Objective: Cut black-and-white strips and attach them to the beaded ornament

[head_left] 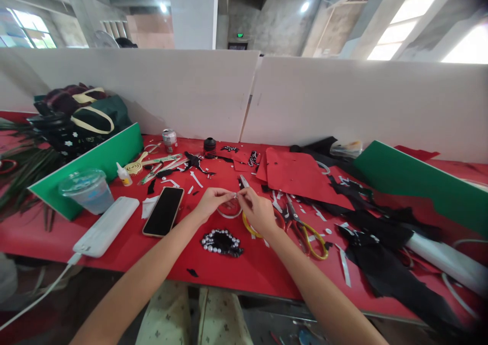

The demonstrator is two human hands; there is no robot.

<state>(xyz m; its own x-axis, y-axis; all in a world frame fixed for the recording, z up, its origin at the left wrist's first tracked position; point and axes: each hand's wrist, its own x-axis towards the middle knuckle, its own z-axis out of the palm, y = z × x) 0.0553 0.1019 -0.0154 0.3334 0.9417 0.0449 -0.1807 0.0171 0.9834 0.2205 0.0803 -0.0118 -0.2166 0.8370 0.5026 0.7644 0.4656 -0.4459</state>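
My left hand and my right hand meet above the middle of the red table. Both have thumb and fingers pinched together around something small and whitish, too small to name. Just below the fingertips shows a pale curved band; whether it is held or lies on the table I cannot tell. Nearer me lies a loop of silvery beads on black fabric. Beside and partly under my right hand are yellow-handled scissors and a second, partly hidden pair with its blades pointing away.
A phone, a white power bank with a cable and a plastic cup lie left. Red sheets and black fabric cover the right. Green boards stand at the sides; a white partition closes the back.
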